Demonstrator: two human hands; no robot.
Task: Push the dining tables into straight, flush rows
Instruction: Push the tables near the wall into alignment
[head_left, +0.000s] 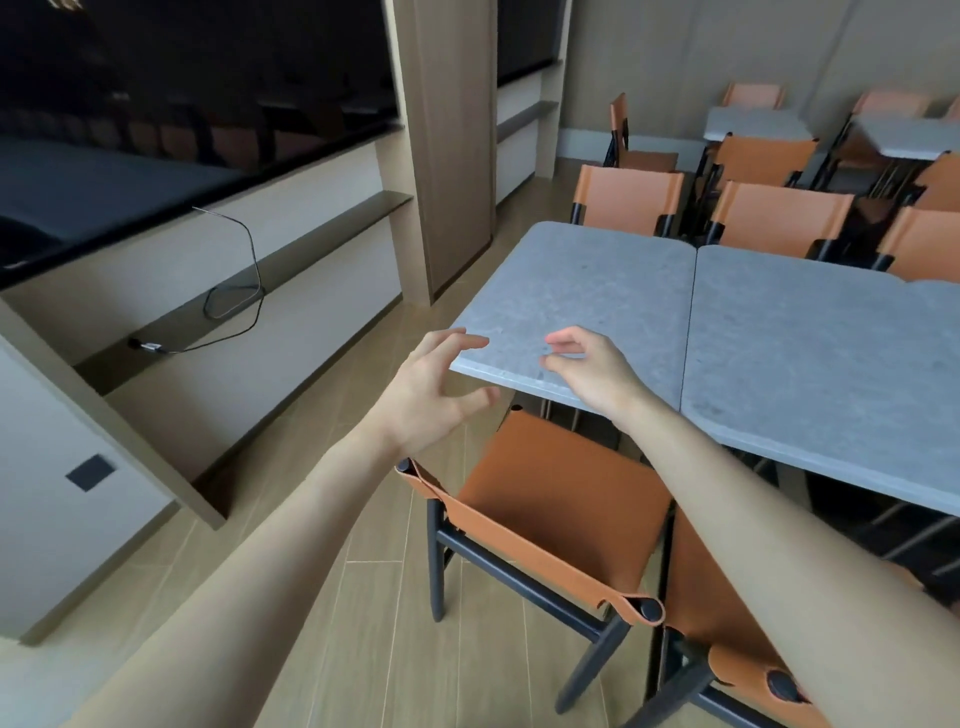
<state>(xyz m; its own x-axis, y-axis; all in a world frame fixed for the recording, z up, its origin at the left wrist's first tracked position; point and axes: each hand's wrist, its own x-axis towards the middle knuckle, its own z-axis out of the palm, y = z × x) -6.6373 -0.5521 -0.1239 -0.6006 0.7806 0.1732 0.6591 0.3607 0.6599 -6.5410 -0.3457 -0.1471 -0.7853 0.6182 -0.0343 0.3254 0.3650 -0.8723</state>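
Head view: left hand (431, 389) spreads curled fingers at the grey bench (582, 291) corner; right hand (592, 371) hovers loosely curled, holding nothing; contact unclear.

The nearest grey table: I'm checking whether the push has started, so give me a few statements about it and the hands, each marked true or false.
1. The left hand is at the near-left corner of the nearest grey table, fingers spread. True.
2. The right hand grips a chair back. False: it hovers over the table's near edge, fingers loosely curled, holding nothing.
3. The nearest table sits edge to edge with the second grey table on its right. True.
4. An orange chair stands below the table's near edge. True.
5. Plates are stacked on the nearest table. False: its top shows nothing on it.
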